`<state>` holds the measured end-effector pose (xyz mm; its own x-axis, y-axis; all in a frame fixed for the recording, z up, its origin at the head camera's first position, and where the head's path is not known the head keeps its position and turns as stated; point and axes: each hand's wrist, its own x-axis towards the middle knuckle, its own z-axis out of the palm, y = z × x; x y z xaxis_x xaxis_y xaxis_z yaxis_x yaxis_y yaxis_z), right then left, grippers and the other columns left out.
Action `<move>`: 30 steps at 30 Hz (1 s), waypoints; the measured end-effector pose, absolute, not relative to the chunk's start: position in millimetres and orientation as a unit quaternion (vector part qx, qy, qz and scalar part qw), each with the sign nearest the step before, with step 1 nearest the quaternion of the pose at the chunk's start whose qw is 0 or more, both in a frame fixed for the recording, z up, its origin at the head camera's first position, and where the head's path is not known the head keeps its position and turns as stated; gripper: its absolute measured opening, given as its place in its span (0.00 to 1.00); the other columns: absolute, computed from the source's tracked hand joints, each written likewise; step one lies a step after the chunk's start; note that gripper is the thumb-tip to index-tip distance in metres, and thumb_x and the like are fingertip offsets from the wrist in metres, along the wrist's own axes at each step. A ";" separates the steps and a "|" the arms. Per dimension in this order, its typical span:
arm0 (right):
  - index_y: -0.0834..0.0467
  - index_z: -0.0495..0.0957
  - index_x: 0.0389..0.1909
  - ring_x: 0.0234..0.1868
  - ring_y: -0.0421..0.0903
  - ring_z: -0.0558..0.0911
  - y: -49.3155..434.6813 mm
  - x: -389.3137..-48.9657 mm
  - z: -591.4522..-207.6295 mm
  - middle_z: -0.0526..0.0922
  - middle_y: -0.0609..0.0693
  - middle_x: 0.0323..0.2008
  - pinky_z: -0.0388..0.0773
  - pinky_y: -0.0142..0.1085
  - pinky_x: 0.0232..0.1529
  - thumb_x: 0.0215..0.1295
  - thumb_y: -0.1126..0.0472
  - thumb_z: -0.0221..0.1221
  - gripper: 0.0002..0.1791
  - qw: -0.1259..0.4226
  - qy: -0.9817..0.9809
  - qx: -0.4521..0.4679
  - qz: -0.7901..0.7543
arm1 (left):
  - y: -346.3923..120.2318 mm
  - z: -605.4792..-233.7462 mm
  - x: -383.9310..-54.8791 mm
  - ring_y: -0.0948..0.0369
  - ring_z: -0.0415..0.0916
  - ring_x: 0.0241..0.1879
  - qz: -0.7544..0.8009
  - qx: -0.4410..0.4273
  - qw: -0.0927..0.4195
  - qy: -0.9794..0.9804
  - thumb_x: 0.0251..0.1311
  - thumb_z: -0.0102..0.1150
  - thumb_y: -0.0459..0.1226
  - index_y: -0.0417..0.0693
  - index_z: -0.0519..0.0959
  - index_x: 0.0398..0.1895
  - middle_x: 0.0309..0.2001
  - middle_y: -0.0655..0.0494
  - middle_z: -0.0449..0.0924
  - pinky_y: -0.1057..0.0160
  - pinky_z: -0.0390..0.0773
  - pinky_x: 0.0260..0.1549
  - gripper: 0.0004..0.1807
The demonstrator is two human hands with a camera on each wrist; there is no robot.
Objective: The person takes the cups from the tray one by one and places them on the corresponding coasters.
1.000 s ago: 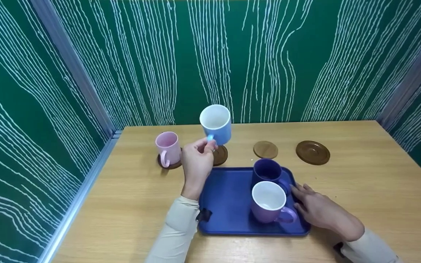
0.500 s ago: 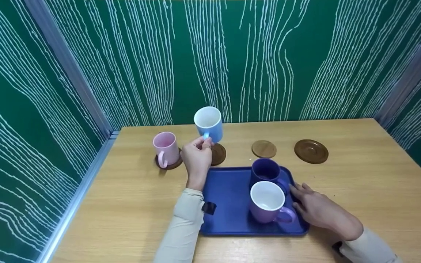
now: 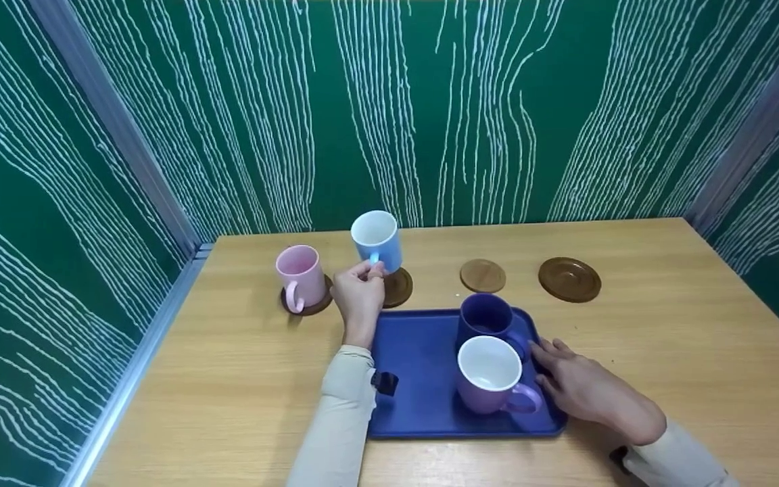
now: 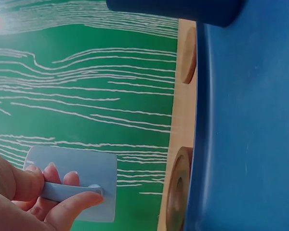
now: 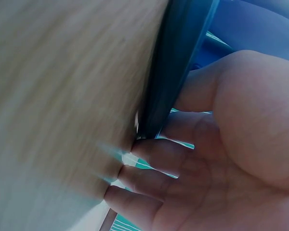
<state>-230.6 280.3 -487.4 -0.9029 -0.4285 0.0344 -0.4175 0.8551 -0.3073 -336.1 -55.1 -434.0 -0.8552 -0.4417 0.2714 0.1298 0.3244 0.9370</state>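
Note:
My left hand (image 3: 361,291) pinches the handle of a light blue mug (image 3: 384,251) with a white inside. The mug is upright, raised over a dark brown wooden coaster (image 3: 398,289); in the left wrist view the blue mug (image 4: 98,168) shows clearly apart from the coaster (image 4: 179,192). My right hand (image 3: 592,389) rests against the right edge of a blue tray (image 3: 416,379), fingers fairly straight. In the right wrist view the thumb touches the tray rim (image 5: 176,62) and fingertips meet the table. On the tray stand a purple mug (image 3: 481,399) and a navy mug (image 3: 468,325).
A pink mug (image 3: 303,279) sits on a coaster (image 3: 318,306) at the left. Along the back lie a light wooden coaster (image 3: 483,276) and a brown coaster (image 3: 569,279). A green wall (image 3: 470,135) with white lines stands behind the table (image 3: 241,379).
My left hand has lowered the light blue mug and shifted it slightly left, closer to the brown coaster. The right hand keeps its place at the tray edge.

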 end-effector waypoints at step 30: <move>0.71 0.70 0.70 0.69 0.77 0.68 279.2 -230.6 -488.2 0.68 0.73 0.70 0.70 0.69 0.62 0.72 0.61 0.60 0.30 0.006 0.962 -0.226 -0.155 | -48.3 -464.2 -345.9 0.54 0.86 0.38 -0.546 0.151 0.217 -0.795 0.58 0.71 0.33 0.46 0.93 0.30 0.29 0.55 0.90 0.54 0.81 0.44 0.04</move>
